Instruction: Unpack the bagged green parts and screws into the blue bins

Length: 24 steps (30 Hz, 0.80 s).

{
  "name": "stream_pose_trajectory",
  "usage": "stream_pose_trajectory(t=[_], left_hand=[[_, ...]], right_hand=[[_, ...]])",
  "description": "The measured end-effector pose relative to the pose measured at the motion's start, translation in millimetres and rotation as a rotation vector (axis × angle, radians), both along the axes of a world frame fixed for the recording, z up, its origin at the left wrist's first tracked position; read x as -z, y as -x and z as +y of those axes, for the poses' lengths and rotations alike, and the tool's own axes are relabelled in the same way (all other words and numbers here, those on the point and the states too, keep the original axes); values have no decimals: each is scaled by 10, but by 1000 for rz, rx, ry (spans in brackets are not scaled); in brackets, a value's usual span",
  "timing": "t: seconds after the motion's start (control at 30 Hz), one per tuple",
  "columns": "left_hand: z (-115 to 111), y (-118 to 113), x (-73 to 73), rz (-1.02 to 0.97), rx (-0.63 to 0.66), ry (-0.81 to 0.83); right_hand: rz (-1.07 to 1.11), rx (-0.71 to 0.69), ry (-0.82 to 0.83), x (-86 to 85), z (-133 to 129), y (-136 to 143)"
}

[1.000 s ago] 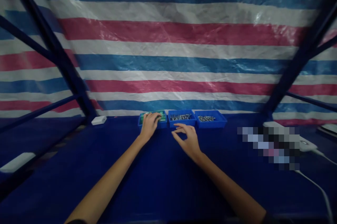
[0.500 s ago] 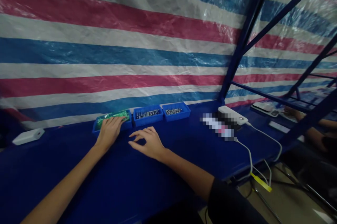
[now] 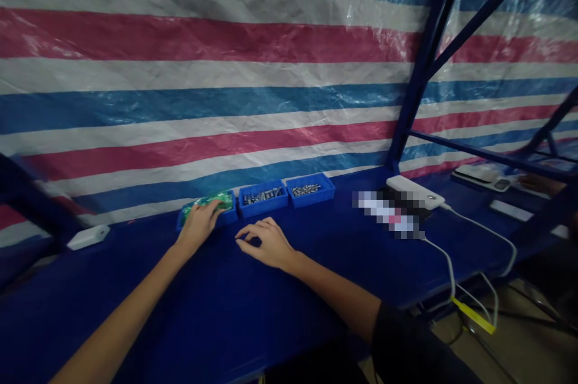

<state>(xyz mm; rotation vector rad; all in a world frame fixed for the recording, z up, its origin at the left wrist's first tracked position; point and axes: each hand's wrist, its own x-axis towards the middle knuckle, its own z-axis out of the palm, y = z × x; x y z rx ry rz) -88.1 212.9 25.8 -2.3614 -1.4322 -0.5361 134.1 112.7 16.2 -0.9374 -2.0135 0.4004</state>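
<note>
Blue workbench (image 3: 226,312) — left hand (image 3: 198,224), fingers spread, on green parts (image 3: 212,200) in leftmost bin (image 3: 185,219); probably light, thin — lift by edges; right hand (image 3: 266,242) loosely curled, empty

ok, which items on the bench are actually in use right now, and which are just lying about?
In use:
left hand in the tray of green parts
right hand, nearest the middle tray of metal parts

Lying about:
right tray of metal parts
white box
white device with cable
</note>
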Motion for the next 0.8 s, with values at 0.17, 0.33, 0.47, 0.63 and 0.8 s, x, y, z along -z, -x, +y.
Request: stream_pose_trajectory(t=[0.17, 0.33, 0.47, 0.63, 0.8], left_hand=[[-90, -56, -108, 132, 0, 65], [-193, -139, -231, 154, -31, 129], [-194, -232, -288, 144, -27, 185], [-220, -327, -193, 93, -82, 175], [-284, -315, -41, 85, -51, 130]], right_hand=[[16, -11, -8, 18, -11, 5], [16, -36, -16, 36, -26, 10], [34, -42, -32, 63, -27, 15], [31, -44, -31, 46, -30, 24], [8, -56, -30, 12, -38, 22]])
